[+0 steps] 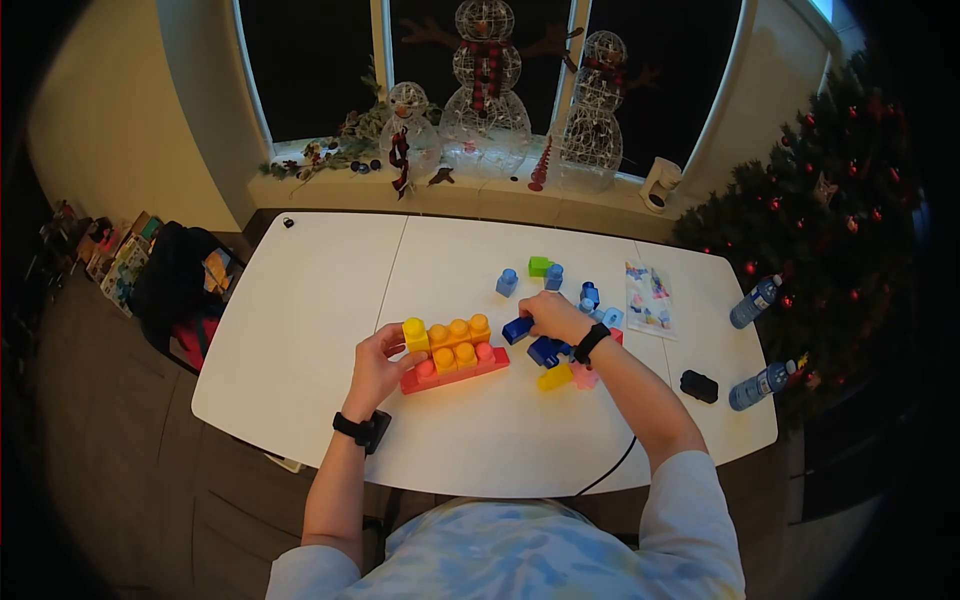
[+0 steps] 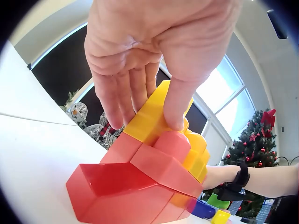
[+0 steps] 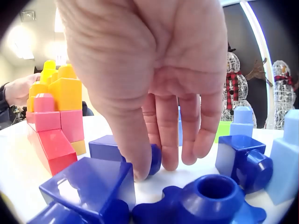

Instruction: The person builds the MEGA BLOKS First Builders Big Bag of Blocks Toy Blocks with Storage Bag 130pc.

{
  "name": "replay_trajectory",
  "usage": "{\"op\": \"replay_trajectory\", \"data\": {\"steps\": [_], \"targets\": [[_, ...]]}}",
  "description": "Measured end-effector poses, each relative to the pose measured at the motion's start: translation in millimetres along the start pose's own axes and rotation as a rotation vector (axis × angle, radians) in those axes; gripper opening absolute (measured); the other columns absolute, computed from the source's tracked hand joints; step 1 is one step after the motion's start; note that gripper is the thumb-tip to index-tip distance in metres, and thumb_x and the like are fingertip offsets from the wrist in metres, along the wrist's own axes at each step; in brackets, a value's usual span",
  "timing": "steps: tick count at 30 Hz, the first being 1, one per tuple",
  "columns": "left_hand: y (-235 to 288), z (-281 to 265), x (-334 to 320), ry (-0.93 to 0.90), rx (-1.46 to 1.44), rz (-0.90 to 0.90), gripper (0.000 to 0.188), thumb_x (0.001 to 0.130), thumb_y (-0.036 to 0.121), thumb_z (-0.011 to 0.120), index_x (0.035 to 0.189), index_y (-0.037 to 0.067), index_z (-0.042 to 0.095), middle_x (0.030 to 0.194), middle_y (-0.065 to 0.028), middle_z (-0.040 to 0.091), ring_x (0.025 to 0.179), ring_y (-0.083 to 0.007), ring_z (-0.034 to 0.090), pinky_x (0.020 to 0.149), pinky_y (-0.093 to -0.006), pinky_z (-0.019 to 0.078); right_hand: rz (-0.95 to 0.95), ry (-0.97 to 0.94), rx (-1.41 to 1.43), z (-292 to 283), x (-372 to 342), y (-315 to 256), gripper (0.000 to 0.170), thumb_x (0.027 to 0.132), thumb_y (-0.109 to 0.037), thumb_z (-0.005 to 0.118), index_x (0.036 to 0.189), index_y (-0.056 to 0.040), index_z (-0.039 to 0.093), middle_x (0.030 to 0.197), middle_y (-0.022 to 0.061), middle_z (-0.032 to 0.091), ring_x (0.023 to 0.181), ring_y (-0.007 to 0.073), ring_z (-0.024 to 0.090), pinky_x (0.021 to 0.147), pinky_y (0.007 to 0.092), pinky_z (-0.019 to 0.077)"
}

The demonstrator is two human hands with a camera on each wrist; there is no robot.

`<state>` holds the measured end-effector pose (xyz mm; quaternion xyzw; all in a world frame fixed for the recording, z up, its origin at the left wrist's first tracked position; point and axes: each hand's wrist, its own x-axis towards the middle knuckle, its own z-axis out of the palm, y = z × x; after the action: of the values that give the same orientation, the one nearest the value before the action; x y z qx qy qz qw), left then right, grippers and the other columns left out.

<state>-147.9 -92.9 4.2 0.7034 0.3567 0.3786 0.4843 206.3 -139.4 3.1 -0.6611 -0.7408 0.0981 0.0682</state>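
Note:
A toy building-block structure [image 1: 462, 372] stands on the table, with a red and pink base and yellow and orange blocks on top. My left hand [image 1: 378, 368] pinches the yellow block [image 2: 148, 119] at its left end, thumb on the near side and fingers behind. Right of the structure, my right hand [image 1: 556, 317] reaches down to a dark blue block [image 3: 105, 147] lying on its side. Thumb and fingers grip it around its stud end. Close to that hand lie another dark blue block [image 3: 91, 184] and a dark blue piece with a hollow stud [image 3: 215, 189].
Light blue blocks [image 1: 507, 282], a green block [image 1: 540, 266] and a yellow block [image 1: 555, 377] lie around the right hand. A printed sheet [image 1: 650, 298], a black case [image 1: 699, 386] and two water bottles [image 1: 757, 302] are farther right. A cable [image 1: 615, 465] crosses the near edge.

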Motion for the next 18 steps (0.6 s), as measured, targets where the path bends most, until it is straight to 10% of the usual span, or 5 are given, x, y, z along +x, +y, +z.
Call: {"op": "replay_trajectory", "data": {"steps": [10,18], "targets": [[0,1,0,0.034,0.044,-0.015,0.042,0.084,0.005,0.084,0.122,-0.002,0.069,0.112,-0.0121,0.077,0.104,-0.0202,0.074,0.096,-0.0352,0.0592,-0.072,0.155,0.480,-84,4,-45,0.033,0.077,-0.007,0.086,0.104,-0.0009,0.069,0.089,0.0092,0.073,0.076,0.0161,0.068,0.074,0.0279,0.0557],[0,0,1,-0.005,0.069,0.001,0.043,0.086,0.000,0.082,0.125,-0.006,0.065,0.115,-0.0161,0.075,0.105,-0.0216,0.074,0.096,-0.0355,0.0605,-0.358,0.144,0.323,-84,10,-142,0.033,0.082,-0.011,0.079,0.112,-0.0025,0.070,0.092,0.0118,0.068,0.084,0.0266,0.069,0.076,0.0341,0.0565]]}}
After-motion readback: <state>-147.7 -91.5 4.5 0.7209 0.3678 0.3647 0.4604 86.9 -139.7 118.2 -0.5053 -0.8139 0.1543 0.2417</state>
